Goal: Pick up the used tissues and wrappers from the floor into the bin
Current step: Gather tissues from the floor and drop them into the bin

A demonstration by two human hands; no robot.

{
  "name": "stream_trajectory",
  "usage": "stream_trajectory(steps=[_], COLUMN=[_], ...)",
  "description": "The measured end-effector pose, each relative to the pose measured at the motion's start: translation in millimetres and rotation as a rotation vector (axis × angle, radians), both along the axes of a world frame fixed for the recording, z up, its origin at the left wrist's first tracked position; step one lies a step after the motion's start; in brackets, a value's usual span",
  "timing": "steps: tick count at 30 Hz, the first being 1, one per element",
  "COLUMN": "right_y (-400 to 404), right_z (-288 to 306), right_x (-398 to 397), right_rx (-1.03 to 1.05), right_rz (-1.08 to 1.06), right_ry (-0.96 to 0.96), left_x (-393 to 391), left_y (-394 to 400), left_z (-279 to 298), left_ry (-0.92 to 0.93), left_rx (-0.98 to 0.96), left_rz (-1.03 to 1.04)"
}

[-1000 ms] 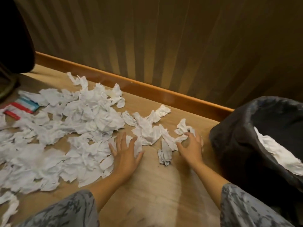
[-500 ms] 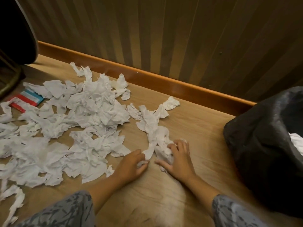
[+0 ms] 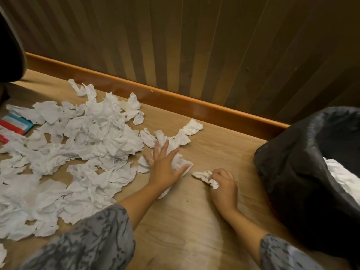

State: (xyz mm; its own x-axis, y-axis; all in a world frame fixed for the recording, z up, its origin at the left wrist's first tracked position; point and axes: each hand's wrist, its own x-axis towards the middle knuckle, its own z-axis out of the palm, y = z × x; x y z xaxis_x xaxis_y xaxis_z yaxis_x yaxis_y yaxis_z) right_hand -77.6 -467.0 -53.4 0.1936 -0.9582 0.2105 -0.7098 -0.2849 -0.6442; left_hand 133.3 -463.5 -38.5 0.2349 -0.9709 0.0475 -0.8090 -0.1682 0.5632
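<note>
Several crumpled white tissues (image 3: pixel 93 137) lie spread over the wooden floor at the left and centre. My left hand (image 3: pixel 165 166) lies flat with straight fingers on a small clump of tissues (image 3: pixel 175 145) near the middle. Just to its right, my right hand (image 3: pixel 224 184) has its fingers curled round a crumpled tissue (image 3: pixel 204 177) that sticks out to the left. The bin (image 3: pixel 292 172), lined with a black bag, stands at the right with white tissue (image 3: pixel 342 180) inside. A red, white and blue wrapper (image 3: pixel 15 125) lies at the far left, partly covered by tissues.
A wooden skirting board (image 3: pixel 175 102) and a ribbed panel wall (image 3: pixel 194 45) run behind the tissues. A dark object (image 3: pixel 9 45) fills the upper left corner. Bare floor (image 3: pixel 185 230) shows between my forearms and in front of the bin.
My hands have parted: the left has stretched flat over the middle clump, and the right has drawn back to the right gripping a tissue. The view has shifted, showing more of the bin.
</note>
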Motion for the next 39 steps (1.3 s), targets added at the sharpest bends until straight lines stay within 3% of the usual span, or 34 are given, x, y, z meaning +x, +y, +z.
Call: stream_trajectory(steps=[2, 3, 7, 11, 14, 18, 20, 24, 28, 31, 33, 39], right_y=[-10, -16, -41, -79, -119, -155, -147, -99, -52, -29, -24, -34], right_z=[6, 10, 24, 25, 21, 5, -1, -5, -5, -3, 6, 79], right_x=[6, 11, 43, 86, 108, 114, 108, 89, 58, 34, 22, 2], right_rx=[0.042, 0.054, 0.12, 0.085, 0.084, 0.258, 0.215, 0.08, 0.091, 0.1, 0.173, 0.097], right_rz=[-0.046, -0.07, -0.198, -0.193, -0.101, 0.173, 0.244, 0.065, 0.075, 0.2, 0.206, 0.045], right_ry=[-0.088, -0.134, -0.199, -0.102, -0.007, 0.265, 0.308, 0.095, 0.212, 0.31, 0.267, 0.102], left_x=[-1, 0, 15, 14, 13, 17, 18, 20, 17, 15, 15, -17], left_y=[14, 25, 44, 40, 45, 43, 39, 36, 39, 44, 41, 18], left_z=[-14, -23, -37, -33, -34, -38, -43, -51, -46, -20, -2, 63], left_ry=[-0.222, -0.26, -0.032, 0.07, 0.244, 0.061, 0.009, 0.028, -0.026, 0.042, 0.154, 0.229], left_rx=[0.146, 0.127, -0.215, -0.161, -0.063, -0.139, -0.123, -0.081, -0.128, -0.016, 0.087, -0.037], left_rz=[-0.016, -0.037, -0.214, -0.165, -0.055, -0.113, -0.118, -0.164, -0.191, -0.206, -0.167, 0.032])
